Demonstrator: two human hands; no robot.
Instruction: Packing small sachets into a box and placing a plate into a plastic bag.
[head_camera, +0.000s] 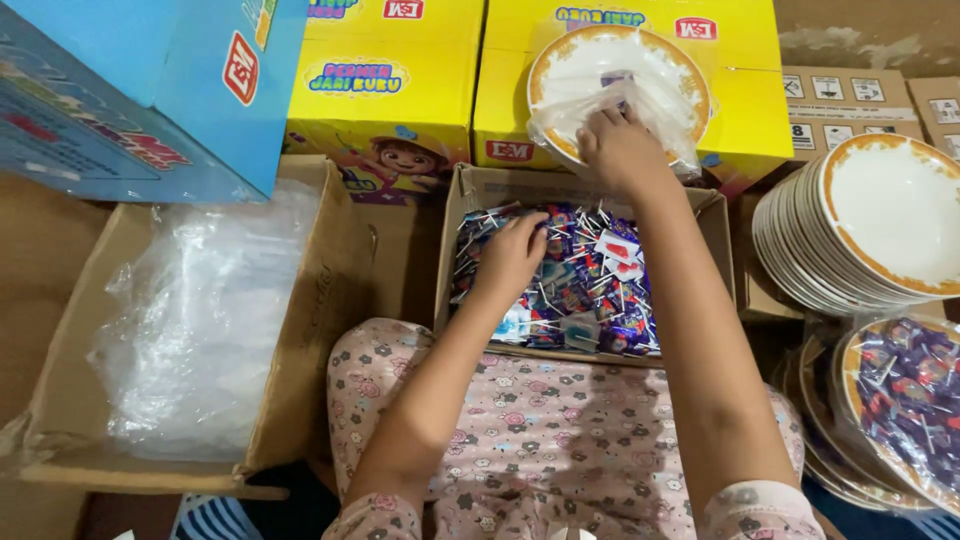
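Lollipops (585, 285): wrapped, with white sticks and mostly purple and blue wrappers; a loose heap too dense to count, filling one open cardboard box at centre, just beyond the person's lap.
Blue carton (140, 90): one, top left, tilted over the edge of the bag box.
Bag box (310, 330): one large open cardboard box at left, holding a crumpled mass of clear plastic bags (200, 320); number of bags cannot be told.
Yellow cartons (400, 90): two visible, side by side behind the lollipop box, with a cartoon print on the fronts.
Left hand (512, 256): palm down in the lollipop heap, fingers curled among the sticks; whether it is gripping any cannot be told.
Lollipop box (460, 210): one, flaps open, standing between the bag box and the plate stack.
Right hand (618, 148): reached past the lollipop box, fingers pinched on the clear plastic covering the upright plate.
Upright plate (620, 85): one, white with a gold-brown rim, leaning against the right yellow carton, partly wrapped in a clear bag.
Plate stack (860, 230): one tilted stack of matching plates at right; roughly a dozen or more rims show, exact count unclear.
Filled plates (900, 400): lower right, bagged, the top one loaded with lollipops; several overlap.
Brown cartons (850, 110): two, top right.
Surface: floor level; pink flowered trousers (560, 440) cover the lap.
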